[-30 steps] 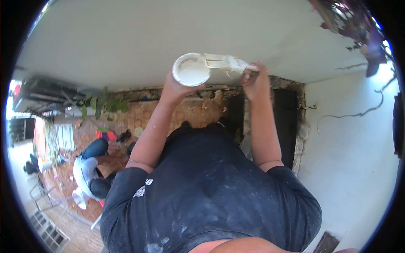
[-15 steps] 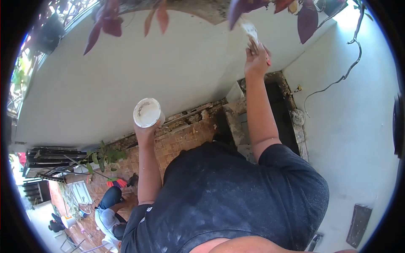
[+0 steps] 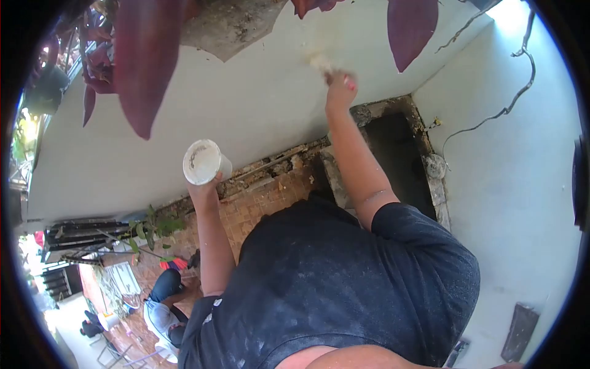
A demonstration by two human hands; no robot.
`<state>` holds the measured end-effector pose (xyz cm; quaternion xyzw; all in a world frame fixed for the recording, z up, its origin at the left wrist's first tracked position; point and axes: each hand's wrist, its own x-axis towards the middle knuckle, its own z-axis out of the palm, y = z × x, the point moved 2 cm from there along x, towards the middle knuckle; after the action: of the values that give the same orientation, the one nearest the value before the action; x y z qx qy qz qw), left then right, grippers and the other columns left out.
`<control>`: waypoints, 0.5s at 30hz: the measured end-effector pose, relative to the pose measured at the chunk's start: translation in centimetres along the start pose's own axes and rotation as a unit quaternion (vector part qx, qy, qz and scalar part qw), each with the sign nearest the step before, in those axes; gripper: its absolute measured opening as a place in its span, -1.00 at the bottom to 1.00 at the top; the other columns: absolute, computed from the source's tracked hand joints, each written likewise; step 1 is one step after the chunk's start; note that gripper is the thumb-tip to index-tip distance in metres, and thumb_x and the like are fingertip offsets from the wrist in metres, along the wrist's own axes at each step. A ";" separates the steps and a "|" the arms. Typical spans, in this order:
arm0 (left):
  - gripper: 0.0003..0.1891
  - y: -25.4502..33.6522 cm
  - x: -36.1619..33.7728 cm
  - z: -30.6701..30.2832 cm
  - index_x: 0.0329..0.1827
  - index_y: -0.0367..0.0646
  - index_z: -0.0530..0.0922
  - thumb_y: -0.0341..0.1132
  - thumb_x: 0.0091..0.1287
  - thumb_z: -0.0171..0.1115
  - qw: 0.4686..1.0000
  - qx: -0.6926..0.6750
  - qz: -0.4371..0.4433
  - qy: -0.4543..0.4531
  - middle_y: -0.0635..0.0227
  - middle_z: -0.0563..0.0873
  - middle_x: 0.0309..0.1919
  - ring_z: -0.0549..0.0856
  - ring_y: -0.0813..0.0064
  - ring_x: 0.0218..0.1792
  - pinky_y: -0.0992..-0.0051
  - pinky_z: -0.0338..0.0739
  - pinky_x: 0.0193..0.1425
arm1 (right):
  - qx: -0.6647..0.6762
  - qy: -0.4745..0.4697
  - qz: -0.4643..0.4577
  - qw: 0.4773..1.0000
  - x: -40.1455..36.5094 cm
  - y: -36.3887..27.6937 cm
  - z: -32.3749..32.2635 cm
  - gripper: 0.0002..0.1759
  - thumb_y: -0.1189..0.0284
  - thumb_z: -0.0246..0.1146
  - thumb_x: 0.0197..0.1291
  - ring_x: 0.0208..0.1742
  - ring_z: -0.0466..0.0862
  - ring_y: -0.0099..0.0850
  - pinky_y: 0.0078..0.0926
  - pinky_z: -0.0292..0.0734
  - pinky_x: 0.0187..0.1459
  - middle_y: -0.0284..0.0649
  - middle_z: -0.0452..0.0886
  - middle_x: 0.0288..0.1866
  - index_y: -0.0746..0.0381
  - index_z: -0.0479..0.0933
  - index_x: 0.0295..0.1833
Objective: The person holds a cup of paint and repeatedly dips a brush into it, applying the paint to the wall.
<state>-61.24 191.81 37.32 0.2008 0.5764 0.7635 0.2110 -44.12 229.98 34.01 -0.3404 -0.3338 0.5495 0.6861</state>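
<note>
My left hand (image 3: 206, 186) is closed round the lower part of a white tub (image 3: 203, 162), tilted so that its open mouth and whitish contents show. Higher up and to the right, my right hand (image 3: 342, 87) grips a brush with a bit of red at the handle. The brush's pale bristle end (image 3: 320, 62) is blurred and lies against or very near the light wall (image 3: 264, 98); contact is hard to tell. Above it, a bare grey patch (image 3: 233, 27) shows on the wall.
Purple leaves (image 3: 147, 67) hang close overhead. A thin bare stem (image 3: 505, 112) crosses the right wall. A dark opening (image 3: 399, 163) lies beyond my right forearm. At the lower left a person (image 3: 163, 307) crouches on the tiled floor near dark stacked slats (image 3: 80, 234).
My right hand has moved left and slightly down with the brush. The tub in my left hand has shifted a little left. The purple leaves and grey patch appear larger and lower in view.
</note>
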 end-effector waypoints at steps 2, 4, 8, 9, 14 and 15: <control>-0.19 0.3 -0.2 0.9 0.32 -0.26 0.37 -0.56 -0.09 0.51 1.000 0.000 -0.006 0.007 0.27 0.57 0.17 0.54 0.34 0.21 0.32 0.40 0.34 | 0.093 -0.022 0.018 0.995 -0.6 -8.0 4.5 -0.84 0.57 0.20 0.26 -0.26 0.70 -0.32 -0.37 0.59 -0.24 -0.11 0.60 -0.22 0.27 0.32 -0.16; -0.19 0.7 0.5 1.9 0.32 -0.26 0.37 -0.54 -0.09 0.53 1.000 -0.002 0.001 0.002 0.27 0.57 0.17 0.54 0.35 0.21 0.33 0.39 0.34 | 0.141 -0.078 -0.077 0.984 -1.4 -11.8 6.2 -0.81 0.54 0.20 0.28 -0.26 0.71 -0.30 -0.36 0.57 -0.23 -0.09 0.62 -0.22 0.27 0.31 -0.11; -0.17 0.4 -0.1 2.0 0.32 -0.26 0.38 -0.50 -0.10 0.58 1.000 0.002 -0.010 0.001 0.28 0.57 0.17 0.54 0.34 0.21 0.34 0.40 0.33 | -0.122 -0.136 -0.300 0.936 -1.3 -7.2 4.3 -0.88 0.53 0.24 0.27 -0.34 0.68 -0.37 -0.42 0.54 -0.29 -0.15 0.64 -0.34 0.28 0.42 -0.19; -0.16 0.4 -0.4 1.9 0.32 -0.25 0.38 -0.49 -0.11 0.59 1.000 0.006 -0.017 0.002 0.27 0.57 0.17 0.54 0.34 0.21 0.33 0.41 0.33 | -0.247 -0.136 -0.335 0.899 -1.8 -5.1 2.8 -0.89 0.54 0.26 0.27 -0.36 0.67 -0.38 -0.44 0.53 -0.32 -0.16 0.64 -0.37 0.28 0.44 -0.22; -0.14 0.6 -0.5 2.0 0.32 -0.25 0.37 -0.48 -0.13 0.60 1.000 0.018 0.000 0.014 0.28 0.57 0.16 0.56 0.34 0.19 0.32 0.43 0.30 | -0.351 -0.200 -0.318 0.858 -3.0 1.2 -2.6 -0.84 0.58 0.32 0.11 -0.45 0.58 -0.08 -0.25 0.48 -0.41 -0.05 0.58 -0.40 0.26 0.48 -0.21; -0.15 0.4 -0.6 1.7 0.32 -0.26 0.37 -0.48 -0.12 0.60 0.999 0.024 -0.005 0.022 0.28 0.57 0.15 0.56 0.34 0.18 0.32 0.44 0.29 | -0.351 -0.209 -0.329 0.851 -3.2 0.7 -2.9 -0.84 0.58 0.32 0.11 -0.44 0.58 -0.08 -0.24 0.48 -0.41 -0.06 0.58 -0.40 0.26 0.48 -0.22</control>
<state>-59.86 192.77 38.06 0.1864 0.5995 0.7529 0.1973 -42.61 226.71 31.59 -0.3063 -0.7325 0.1962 0.5754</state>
